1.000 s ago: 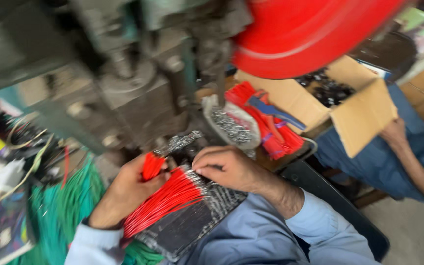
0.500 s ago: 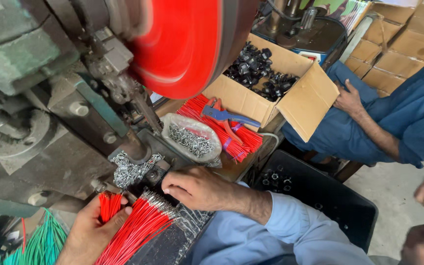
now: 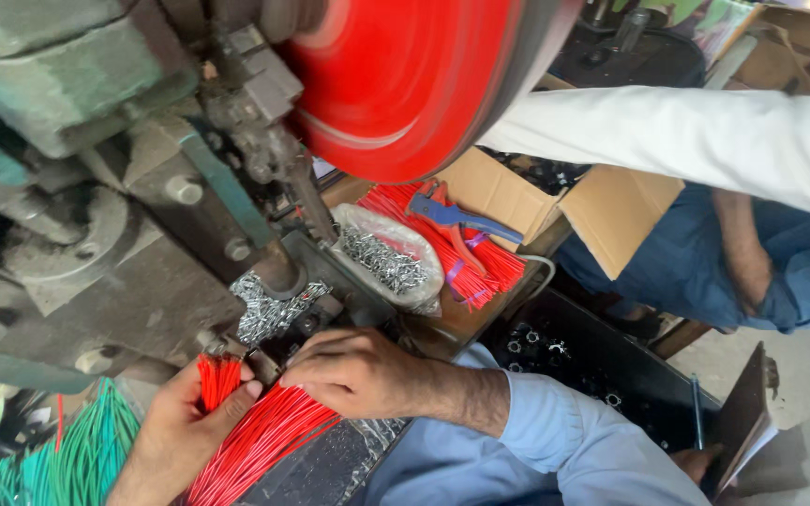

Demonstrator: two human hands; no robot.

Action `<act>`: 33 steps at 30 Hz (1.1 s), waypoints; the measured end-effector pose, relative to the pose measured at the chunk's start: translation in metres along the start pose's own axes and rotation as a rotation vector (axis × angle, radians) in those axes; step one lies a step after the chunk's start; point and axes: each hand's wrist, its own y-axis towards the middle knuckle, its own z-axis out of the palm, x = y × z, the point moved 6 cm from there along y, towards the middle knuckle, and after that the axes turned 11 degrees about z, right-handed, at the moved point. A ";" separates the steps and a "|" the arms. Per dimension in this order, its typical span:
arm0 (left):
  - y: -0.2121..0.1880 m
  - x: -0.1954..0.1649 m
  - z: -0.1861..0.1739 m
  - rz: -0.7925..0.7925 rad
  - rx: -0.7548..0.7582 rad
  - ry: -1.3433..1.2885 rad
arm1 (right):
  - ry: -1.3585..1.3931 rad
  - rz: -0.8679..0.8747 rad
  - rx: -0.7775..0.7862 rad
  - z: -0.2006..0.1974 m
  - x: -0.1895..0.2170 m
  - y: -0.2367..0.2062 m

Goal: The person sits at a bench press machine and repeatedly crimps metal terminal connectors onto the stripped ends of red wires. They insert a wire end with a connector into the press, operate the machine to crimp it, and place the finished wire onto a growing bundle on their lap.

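Observation:
My left hand grips a bundle of thin red wires at the lower left, holding their ends up at the foot of a green-grey press machine. My right hand rests fingers-down on the same wires just right of the machine's die, pinching one between its fingertips. A heap of small silver metal terminals lies on the machine bed just above both hands. A large red flywheel is blurred at the top.
A clear bag of metal terminals, more red wires and blue pliers lie behind. Green wires are at lower left. An open cardboard box and a black crate sit right. Another person's white sleeve crosses above someone seated in blue.
The camera has moved closer and tilted, so the flywheel fills the top. A white-sleeved arm has come in at the upper right. Both hands stay on the red wires at the die.

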 end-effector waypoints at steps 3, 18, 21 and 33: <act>-0.004 -0.006 -0.003 0.007 -0.040 0.053 | -0.018 0.016 0.016 0.004 0.002 0.000; -0.016 -0.047 -0.013 0.098 0.009 0.045 | -0.006 0.107 0.062 0.031 0.017 0.012; -0.019 -0.054 -0.017 0.125 0.033 0.065 | -0.007 0.125 0.064 0.035 0.020 0.013; -0.031 -0.049 -0.038 0.135 0.004 -0.034 | 0.256 0.409 -0.051 0.055 -0.017 0.012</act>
